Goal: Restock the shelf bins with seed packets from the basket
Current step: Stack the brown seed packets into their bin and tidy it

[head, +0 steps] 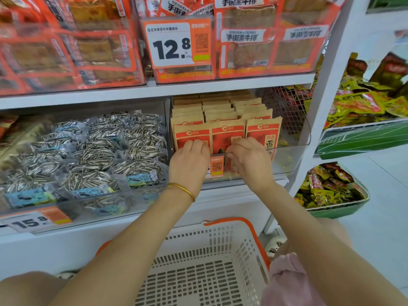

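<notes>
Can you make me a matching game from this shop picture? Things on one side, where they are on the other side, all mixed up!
Things
1. gold bracelet
2. red seed packets
3. striped seed bags
4. 12.8 price tag

Places
A. left clear bin
B. upper shelf
C. on a wrist
D. right clear bin

Pairs: 1-C, 2-D, 3-A, 4-B

seed packets (pixel 227 138) tan-and-red; basket (pixel 198 261) white, orange handle; sunflower-seed bags (pixel 99 155) black-and-white striped, blue labels; bracelet (pixel 183 191) gold
</notes>
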`<state>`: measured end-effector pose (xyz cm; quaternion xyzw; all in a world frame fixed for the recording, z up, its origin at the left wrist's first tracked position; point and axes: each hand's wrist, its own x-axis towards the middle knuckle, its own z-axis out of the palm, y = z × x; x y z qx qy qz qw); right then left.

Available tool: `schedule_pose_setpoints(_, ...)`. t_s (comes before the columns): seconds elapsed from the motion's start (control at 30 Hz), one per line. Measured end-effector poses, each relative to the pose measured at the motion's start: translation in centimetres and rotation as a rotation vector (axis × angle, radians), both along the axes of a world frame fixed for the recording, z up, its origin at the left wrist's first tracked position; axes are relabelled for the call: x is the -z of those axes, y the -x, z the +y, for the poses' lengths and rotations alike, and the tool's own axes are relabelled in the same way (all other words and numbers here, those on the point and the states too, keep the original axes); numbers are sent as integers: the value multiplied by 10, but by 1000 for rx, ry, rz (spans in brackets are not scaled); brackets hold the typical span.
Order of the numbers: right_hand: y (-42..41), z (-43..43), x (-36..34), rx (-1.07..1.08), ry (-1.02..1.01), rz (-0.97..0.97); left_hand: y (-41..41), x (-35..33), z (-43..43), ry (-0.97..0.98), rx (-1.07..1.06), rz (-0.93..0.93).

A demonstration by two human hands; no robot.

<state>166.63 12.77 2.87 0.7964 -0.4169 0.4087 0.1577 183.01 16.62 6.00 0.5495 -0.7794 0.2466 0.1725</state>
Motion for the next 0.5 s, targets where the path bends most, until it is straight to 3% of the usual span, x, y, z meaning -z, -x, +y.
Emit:
schedule_pose_setpoints(0.33,0,13,22,75,9,-1,0,30,9,70,-9,-13)
schedule_pose_setpoints(0.5,-3,29,32,103,-20,-16,1,47,24,20,-56,79)
